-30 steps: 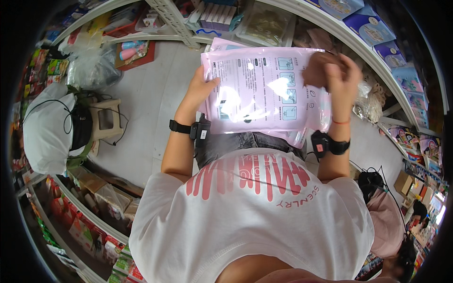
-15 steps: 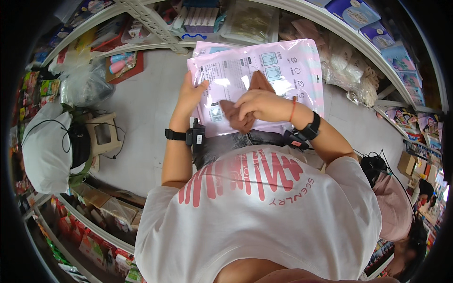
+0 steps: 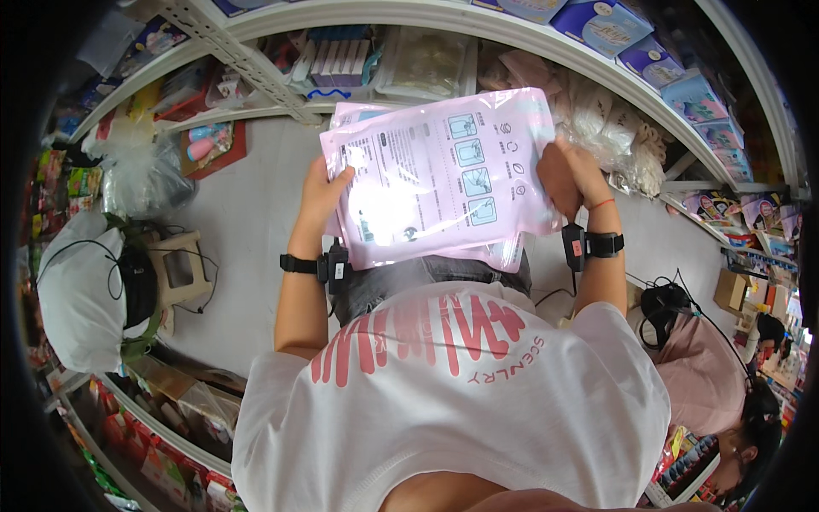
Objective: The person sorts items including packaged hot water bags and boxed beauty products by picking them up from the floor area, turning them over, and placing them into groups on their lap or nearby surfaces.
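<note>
Pink glossy plastic packages (image 3: 426,183), at least two stacked together, are held up in front of my waist. Printed diagrams cover the top one, and glare washes out its lower left part. My left hand (image 3: 324,189) grips their left edge with the thumb on top. At the right edge, my right hand (image 3: 582,175) is closed around a brown cloth (image 3: 559,181). The hand and cloth meet the package edge; whether its hidden fingers also grip the packages, I cannot tell.
White metal shelves (image 3: 281,17) stocked with boxed goods curve around the far side. A beige stool (image 3: 179,260) and a white bag (image 3: 81,294) stand at the left. Another person in pink (image 3: 704,367) is close by on the right. Clear plastic bags (image 3: 145,175) lie at the far left.
My right hand has moved with the brown cloth from the middle of the top package to its right edge. The packages have shifted slightly left and nearer; the left hand keeps its grip.
</note>
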Available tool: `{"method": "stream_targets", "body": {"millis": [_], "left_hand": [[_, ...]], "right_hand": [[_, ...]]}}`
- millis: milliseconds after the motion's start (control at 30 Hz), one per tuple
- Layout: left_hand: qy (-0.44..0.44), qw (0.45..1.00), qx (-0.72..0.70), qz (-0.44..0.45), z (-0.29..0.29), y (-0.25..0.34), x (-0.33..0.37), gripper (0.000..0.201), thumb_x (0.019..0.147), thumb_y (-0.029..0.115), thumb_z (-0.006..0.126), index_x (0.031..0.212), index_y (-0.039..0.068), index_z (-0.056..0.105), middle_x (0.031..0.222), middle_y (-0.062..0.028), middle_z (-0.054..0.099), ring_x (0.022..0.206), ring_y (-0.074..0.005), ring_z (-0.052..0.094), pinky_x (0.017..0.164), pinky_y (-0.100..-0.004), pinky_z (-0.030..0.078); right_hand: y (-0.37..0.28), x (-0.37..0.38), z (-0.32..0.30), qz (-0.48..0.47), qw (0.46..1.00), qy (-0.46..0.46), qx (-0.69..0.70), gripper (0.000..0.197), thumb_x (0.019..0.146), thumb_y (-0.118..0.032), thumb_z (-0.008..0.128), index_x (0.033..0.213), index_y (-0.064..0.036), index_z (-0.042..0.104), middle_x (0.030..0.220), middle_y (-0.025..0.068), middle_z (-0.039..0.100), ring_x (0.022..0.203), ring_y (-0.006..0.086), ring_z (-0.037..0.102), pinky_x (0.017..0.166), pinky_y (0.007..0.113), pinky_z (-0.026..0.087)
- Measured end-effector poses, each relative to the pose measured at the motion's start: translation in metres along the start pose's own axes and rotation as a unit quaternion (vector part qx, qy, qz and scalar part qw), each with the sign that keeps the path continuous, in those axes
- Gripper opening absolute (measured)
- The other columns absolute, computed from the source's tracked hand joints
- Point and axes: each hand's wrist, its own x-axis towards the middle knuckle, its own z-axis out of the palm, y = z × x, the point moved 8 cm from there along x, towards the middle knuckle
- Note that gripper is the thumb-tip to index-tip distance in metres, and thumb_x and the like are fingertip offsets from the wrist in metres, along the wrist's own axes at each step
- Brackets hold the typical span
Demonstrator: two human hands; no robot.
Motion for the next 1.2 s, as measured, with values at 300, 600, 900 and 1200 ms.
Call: {"method": "stream_targets", "body": {"millis": [300, 600, 900, 1200], "left_hand": [[0.024, 0.997, -0.074, 0.001, 0.001, 0.037, 0.001, 0.033, 0.089, 0.011, 0.065, 0.118, -0.001, 0.055, 0.108, -0.0066, 0.065, 0.094, -0.0132, 0.061, 0.085, -0.0276, 0.048], [0.122, 0.920, -0.078, 0.364, -0.018, 0.196, -0.026, 0.030, 0.089, 0.002, 0.063, 0.118, -0.001, 0.054, 0.116, -0.0118, 0.062, 0.111, -0.0175, 0.057, 0.097, -0.0301, 0.044], [-0.060, 0.953, 0.233, 0.186, -0.030, 0.090, -0.059, 0.028, 0.082, -0.012, 0.052, 0.102, 0.003, 0.066, 0.107, -0.0124, 0.067, 0.116, -0.0255, 0.057, 0.100, -0.0348, 0.042], [-0.004, 0.937, 0.338, 0.090, -0.049, 0.077, -0.056, 0.027, 0.088, -0.003, 0.052, 0.109, 0.003, 0.066, 0.116, -0.0154, 0.064, 0.116, -0.0268, 0.057, 0.100, -0.0328, 0.041]], "right_hand": [[0.006, 0.013, 0.001, -0.058, 0.990, -0.076, 0.102, 0.024, 0.094, -0.026, 0.057, 0.094, -0.0025, 0.064, 0.075, 0.0061, 0.064, 0.058, 0.0152, 0.060, 0.048, 0.028, 0.048], [-0.066, -0.018, -0.003, -0.212, 0.926, -0.150, 0.273, 0.013, 0.087, -0.015, 0.055, 0.084, -0.0026, 0.058, 0.081, 0.0060, 0.060, 0.066, 0.0167, 0.052, 0.060, 0.031, 0.047], [0.030, -0.009, 0.020, -0.122, 0.976, -0.152, 0.094, 0.028, 0.095, -0.022, 0.056, 0.074, -0.0046, 0.063, 0.074, 0.0003, 0.063, 0.066, 0.0066, 0.056, 0.063, 0.020, 0.045], [0.021, -0.017, 0.039, -0.132, 0.976, -0.172, 0.022, 0.017, 0.085, -0.013, 0.057, 0.074, -0.0022, 0.065, 0.074, -0.0017, 0.061, 0.071, 0.0084, 0.055, 0.068, 0.023, 0.044]]}}
